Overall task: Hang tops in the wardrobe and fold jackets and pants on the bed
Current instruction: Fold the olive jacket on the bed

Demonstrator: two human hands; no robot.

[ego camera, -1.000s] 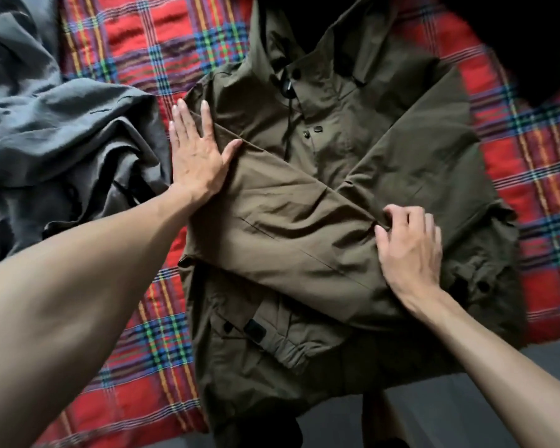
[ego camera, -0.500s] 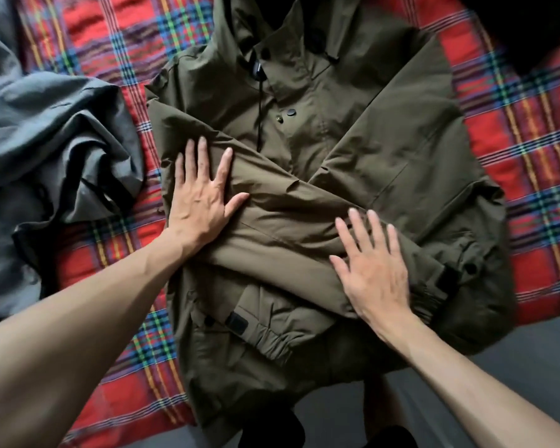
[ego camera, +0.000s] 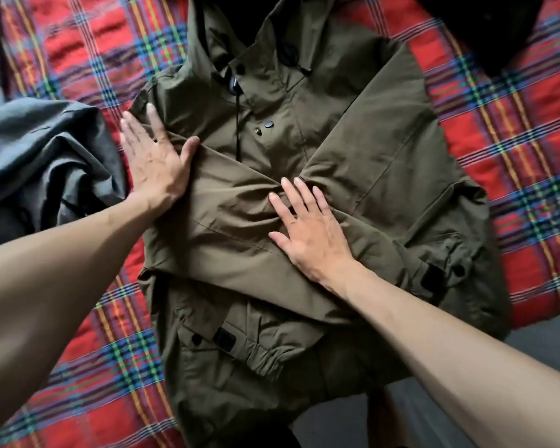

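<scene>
An olive-green hooded jacket [ego camera: 353,130] lies front-up on the red plaid bedspread [ego camera: 514,150], both sleeves folded across its chest. My left hand [ego camera: 156,166] presses flat on the jacket's left edge, where the upper sleeve folds over. My right hand [ego camera: 307,231] lies flat with fingers spread on the middle of that sleeve, where the two sleeves cross. The sleeve cuffs show at the lower middle and at the right.
A crumpled grey garment [ego camera: 46,163] lies on the bed left of the jacket, close to my left hand. A black garment [ego camera: 498,27] sits at the top right corner. The bed's near edge and grey floor [ego camera: 547,350] show at the lower right.
My right hand uncurled from the sleeve edge and slid flat leftward to the jacket's middle. My left hand shifted along the jacket's left edge, still pressing flat.
</scene>
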